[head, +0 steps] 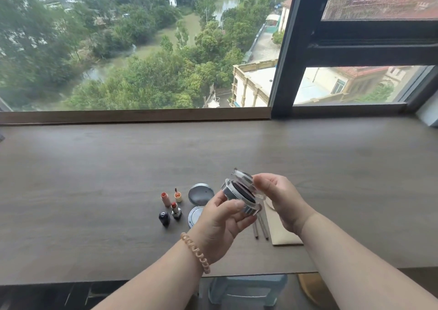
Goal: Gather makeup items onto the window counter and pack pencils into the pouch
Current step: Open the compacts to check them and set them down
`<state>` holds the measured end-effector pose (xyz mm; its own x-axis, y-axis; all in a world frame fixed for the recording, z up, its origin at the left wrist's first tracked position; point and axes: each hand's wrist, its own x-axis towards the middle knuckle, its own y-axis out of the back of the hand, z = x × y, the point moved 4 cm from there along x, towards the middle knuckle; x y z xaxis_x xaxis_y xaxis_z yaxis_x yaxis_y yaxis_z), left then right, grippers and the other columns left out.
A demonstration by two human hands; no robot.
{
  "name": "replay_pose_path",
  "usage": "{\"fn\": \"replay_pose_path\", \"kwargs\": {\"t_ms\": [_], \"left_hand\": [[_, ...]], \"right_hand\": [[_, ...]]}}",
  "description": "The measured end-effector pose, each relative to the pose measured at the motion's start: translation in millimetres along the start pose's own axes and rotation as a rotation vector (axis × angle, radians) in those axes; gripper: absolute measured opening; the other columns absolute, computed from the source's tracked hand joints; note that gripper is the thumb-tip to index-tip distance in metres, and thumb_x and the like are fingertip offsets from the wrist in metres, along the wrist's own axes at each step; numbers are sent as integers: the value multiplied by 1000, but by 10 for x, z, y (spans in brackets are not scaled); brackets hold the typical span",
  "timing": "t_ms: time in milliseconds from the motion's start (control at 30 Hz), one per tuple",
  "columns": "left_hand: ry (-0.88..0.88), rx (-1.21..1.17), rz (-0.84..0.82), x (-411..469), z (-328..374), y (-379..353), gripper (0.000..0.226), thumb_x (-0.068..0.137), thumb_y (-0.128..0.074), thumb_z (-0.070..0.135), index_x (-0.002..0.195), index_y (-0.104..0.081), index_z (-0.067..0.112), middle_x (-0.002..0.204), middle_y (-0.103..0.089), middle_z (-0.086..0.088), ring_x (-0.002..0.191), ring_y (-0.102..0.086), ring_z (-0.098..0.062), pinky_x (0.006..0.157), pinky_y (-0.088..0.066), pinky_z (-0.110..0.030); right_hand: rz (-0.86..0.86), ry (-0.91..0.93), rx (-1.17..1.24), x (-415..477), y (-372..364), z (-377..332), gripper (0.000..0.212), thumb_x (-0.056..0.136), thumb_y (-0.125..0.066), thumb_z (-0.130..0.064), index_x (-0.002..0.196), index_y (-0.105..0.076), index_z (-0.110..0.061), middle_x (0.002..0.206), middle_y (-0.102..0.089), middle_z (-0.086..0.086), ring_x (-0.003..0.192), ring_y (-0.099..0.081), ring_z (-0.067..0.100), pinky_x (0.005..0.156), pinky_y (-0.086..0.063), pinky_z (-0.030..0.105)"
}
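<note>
1. The black cap (164,217) stands at the left of the makeup cluster on the bench (94,167). It bears a pale oval mark that may be a two-letter monogram, too small to read for sure. No other writing is legible anywhere.
2. The red lipstick (175,211) stands upright and uncapped just beside the cap, with a pink tube (165,198) and a small orange pot (177,196) behind it. A sweeping wrist could tip any of them and smear the bench.
3. The silver compact (200,192) lies open on the bench, partly under the left forearm's path, so a dropped item may strike it.
4. The left grip (220,224) grasps the base of the clear compact (241,193), fingers curled round it, held in the air above the bench.
5. The clear compact is hinged open, and if either grip loosens it likely falls onto the things below.
6. The pencils (260,226) lie on the bench beside the pouch (279,229), not yet packed. They probably roll if nudged.
7. The right grip (277,198) pinches the compact's lid and hides the pouch's far end.
</note>
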<state>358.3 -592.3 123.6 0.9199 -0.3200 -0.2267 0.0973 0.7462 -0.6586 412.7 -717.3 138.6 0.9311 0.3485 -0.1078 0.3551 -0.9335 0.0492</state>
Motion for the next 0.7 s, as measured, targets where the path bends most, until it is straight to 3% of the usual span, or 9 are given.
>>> {"fn": "replay_pose_path", "kwargs": {"t_ms": [133,267,367,433,467,500,600,700], "left_hand": [[76,68,-48,-21,25,46,62,65,-70,22,125,-53,16,107,-62,-13,101,-59,-36,90,-42,-45],[82,176,99,-1,48,144,49,68,-73,31,114,-61,18,101,-70,-9,83,-69,-26,83,-46,-39],[88,220,111,-10,26,193,42,73,-69,18,113,-63,8,94,-69,-10,69,-66,-17,79,-49,-33],[101,224,116,-18,-27,240,45,73,-68,11,117,-61,5,93,-67,-9,65,-63,-12,78,-48,-32],[108,219,134,-22,-58,272,46,74,-69,8,119,-61,7,96,-67,-10,68,-63,-14,78,-49,-32],[115,213,157,-24,-95,310,44,77,-68,4,120,-61,8,99,-67,-11,74,-62,-17,79,-49,-31],[136,194,224,-21,-215,414,35,83,-60,-5,114,-65,12,101,-66,-11,82,-57,-22,76,-48,-29],[162,168,300,-12,-328,508,33,84,-57,-7,106,-67,16,95,-68,-8,75,-57,-18,71,-48,-25]], "right_hand": [[28,-10,-23,45,15,18,76,51,-74,-69,96,-71,-7,95,-74,12,94,-68,23,84,-50,32],[30,-24,-97,87,26,25,60,56,-70,-62,89,-73,-11,86,-75,4,84,-69,14,77,-46,26],[43,-28,-207,140,66,60,87,56,-63,-79,80,-67,4,75,-64,3,71,-57,18,72,-44,35],[78,-63,-255,167,111,104,107,52,-57,-88,86,-57,14,76,-52,7,73,-48,17,75,-45,46],[75,-80,-275,175,122,128,110,51,-54,-89,88,-56,14,78,-52,6,75,-48,16,75,-45,46],[45,-89,-296,178,121,162,105,53,-54,-88,89,-59,11,80,-55,2,78,-51,13,73,-43,39],[-23,-121,-306,134,91,273,56,62,-74,-62,103,-66,-24,103,-66,-6,97,-60,8,83,-44,21],[-9,-106,-391,151,118,429,39,65,-84,-37,99,-68,-30,99,-69,-7,100,-61,4,84,-46,18]]}}
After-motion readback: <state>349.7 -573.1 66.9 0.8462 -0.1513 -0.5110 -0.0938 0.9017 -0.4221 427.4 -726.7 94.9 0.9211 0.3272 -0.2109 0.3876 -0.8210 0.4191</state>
